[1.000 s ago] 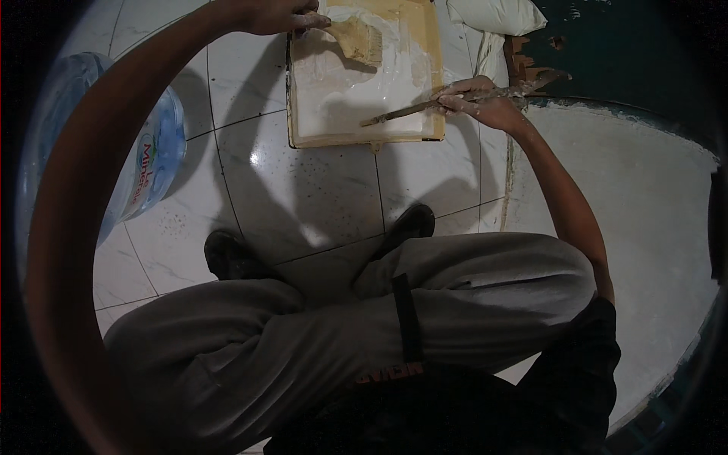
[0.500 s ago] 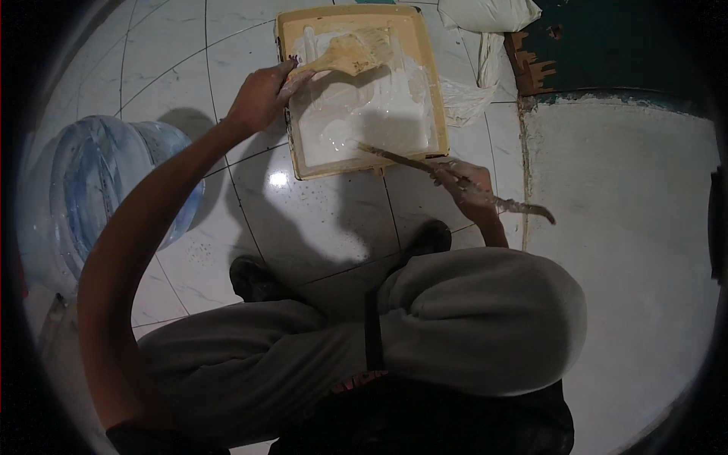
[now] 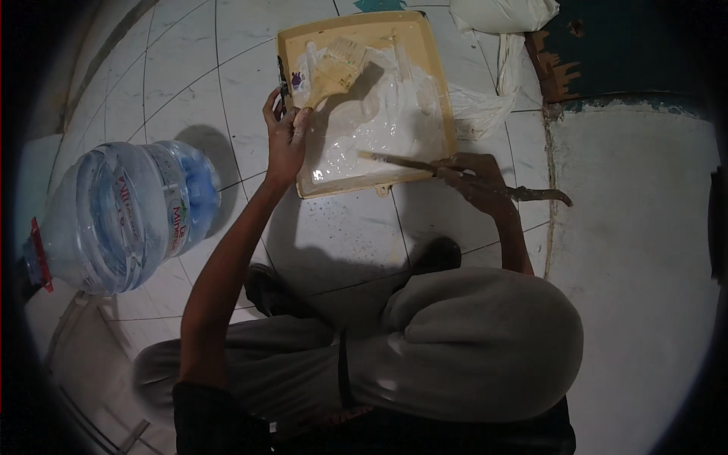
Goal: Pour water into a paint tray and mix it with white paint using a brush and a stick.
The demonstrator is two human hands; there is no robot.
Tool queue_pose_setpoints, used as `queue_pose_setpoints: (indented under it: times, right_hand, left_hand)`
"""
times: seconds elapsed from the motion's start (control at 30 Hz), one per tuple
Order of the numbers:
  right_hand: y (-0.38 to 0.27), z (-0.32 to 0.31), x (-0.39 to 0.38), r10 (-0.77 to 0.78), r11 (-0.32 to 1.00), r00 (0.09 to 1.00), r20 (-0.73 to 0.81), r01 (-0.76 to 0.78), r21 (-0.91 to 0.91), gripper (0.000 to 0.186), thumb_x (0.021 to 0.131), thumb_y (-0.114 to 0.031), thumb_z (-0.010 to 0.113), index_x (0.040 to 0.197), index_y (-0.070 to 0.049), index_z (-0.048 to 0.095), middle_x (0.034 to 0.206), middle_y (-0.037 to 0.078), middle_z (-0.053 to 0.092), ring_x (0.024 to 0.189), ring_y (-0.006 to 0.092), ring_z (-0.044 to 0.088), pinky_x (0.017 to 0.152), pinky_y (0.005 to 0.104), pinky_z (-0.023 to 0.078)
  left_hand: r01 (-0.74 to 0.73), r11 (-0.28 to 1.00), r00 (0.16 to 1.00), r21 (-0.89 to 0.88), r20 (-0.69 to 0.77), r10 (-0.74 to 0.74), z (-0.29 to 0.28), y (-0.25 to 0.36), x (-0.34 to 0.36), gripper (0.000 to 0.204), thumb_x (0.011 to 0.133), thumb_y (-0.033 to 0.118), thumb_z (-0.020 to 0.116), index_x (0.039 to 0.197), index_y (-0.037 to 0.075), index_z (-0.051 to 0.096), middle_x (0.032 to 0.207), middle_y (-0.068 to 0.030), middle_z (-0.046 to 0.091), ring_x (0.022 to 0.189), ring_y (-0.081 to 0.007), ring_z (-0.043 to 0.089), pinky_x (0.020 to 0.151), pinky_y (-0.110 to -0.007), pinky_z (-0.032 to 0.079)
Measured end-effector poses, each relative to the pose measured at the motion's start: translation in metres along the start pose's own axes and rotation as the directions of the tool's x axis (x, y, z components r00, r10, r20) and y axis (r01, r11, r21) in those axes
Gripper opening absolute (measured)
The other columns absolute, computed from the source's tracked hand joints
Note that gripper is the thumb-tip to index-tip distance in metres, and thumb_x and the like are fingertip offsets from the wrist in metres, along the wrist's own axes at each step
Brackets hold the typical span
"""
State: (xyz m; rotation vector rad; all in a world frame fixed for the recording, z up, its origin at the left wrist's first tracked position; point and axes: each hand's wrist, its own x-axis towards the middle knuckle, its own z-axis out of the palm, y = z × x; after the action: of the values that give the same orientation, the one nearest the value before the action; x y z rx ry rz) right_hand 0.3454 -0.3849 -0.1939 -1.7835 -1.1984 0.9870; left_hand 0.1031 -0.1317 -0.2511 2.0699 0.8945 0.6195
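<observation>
A cream-yellow paint tray [image 3: 360,24] lies on the floor in front of me, coated with wet white paint [image 3: 394,125]. My left hand [image 3: 286,144], at the tray's left rim, is closed round the handle of a wide paintbrush [image 3: 336,76]. The brush's bristles point up and to the right over the tray. Whether these fingers also grip the rim, I cannot tell. In my right hand [image 3: 479,184] is a thin, crusted wooden stick [image 3: 409,162], held near its middle at the tray's lower right. Its pale tip hangs over the paint; its curved end sticks out rightward.
A large clear water bottle [image 3: 133,216] lies on its side to the left on white floor tiles [image 3: 174,83]. White plastic bags [image 3: 504,15] lie beyond the tray's right side. A pale wall or slab [image 3: 629,197] and a dark green panel [image 3: 629,45] stand right.
My left hand has moved lower along the tray's left side, and the brush has swung more upright. The stick lies more level in my right hand. The whole view has shifted slightly.
</observation>
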Motion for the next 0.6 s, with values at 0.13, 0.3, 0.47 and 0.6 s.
queue_pose_setpoints:
  times: [0.13, 0.3, 0.47, 0.6]
  right_hand:
    - [-0.011, 0.007, 0.013, -0.123, 0.992, 0.991, 0.048, 0.123, 0.001, 0.016, 0.085, -0.009, 0.067, 0.098, 0.000, 0.071, 0.076, 0.008, 0.067, 0.065, 0.0109, 0.060, 0.057, 0.0238, 0.047]
    - [-0.017, 0.015, 0.023, -0.147, 0.987, 0.984, 0.100, 0.153, -0.047, 0.016, 0.084, -0.008, 0.068, 0.097, 0.000, 0.070, 0.077, 0.007, 0.067, 0.065, 0.0102, 0.060, 0.058, 0.0248, 0.047]
    - [-0.016, 0.023, 0.016, -0.037, 0.999, 0.998, 0.046, 0.038, -0.016, 0.015, 0.084, -0.007, 0.067, 0.097, 0.002, 0.070, 0.079, 0.008, 0.068, 0.069, 0.0100, 0.062, 0.060, 0.0245, 0.048]
    - [-0.016, 0.027, 0.010, -0.048, 0.999, 0.999, -0.002, 0.048, 0.012, 0.012, 0.086, -0.005, 0.065, 0.095, 0.002, 0.069, 0.078, 0.008, 0.068, 0.068, 0.0099, 0.061, 0.061, 0.0249, 0.049]
  left_hand:
    - [0.095, 0.962, 0.980, -0.255, -0.148, -0.136, 0.007, 0.011, -0.007, 0.039, 0.102, 0.025, 0.039, 0.127, -0.002, 0.053, 0.130, -0.0168, 0.048, 0.122, -0.0215, 0.045, 0.100, -0.035, 0.037]
    - [0.155, 0.841, 0.932, -0.517, -0.206, -0.299, 0.004, 0.008, -0.014, 0.044, 0.103, 0.025, 0.039, 0.138, 0.001, 0.043, 0.125, -0.0106, 0.056, 0.111, -0.0151, 0.051, 0.099, -0.029, 0.036]
    - [0.215, 0.864, 0.931, -0.455, -0.170, -0.322, 0.006, 0.017, -0.015, 0.045, 0.102, 0.026, 0.040, 0.139, 0.001, 0.042, 0.134, -0.0125, 0.051, 0.118, -0.0175, 0.050, 0.101, -0.030, 0.037]
    - [0.124, 0.899, 0.944, -0.421, -0.230, -0.238, 0.010, 0.014, -0.012, 0.045, 0.102, 0.026, 0.041, 0.138, -0.001, 0.043, 0.142, -0.0135, 0.046, 0.125, -0.0203, 0.047, 0.104, -0.031, 0.035]
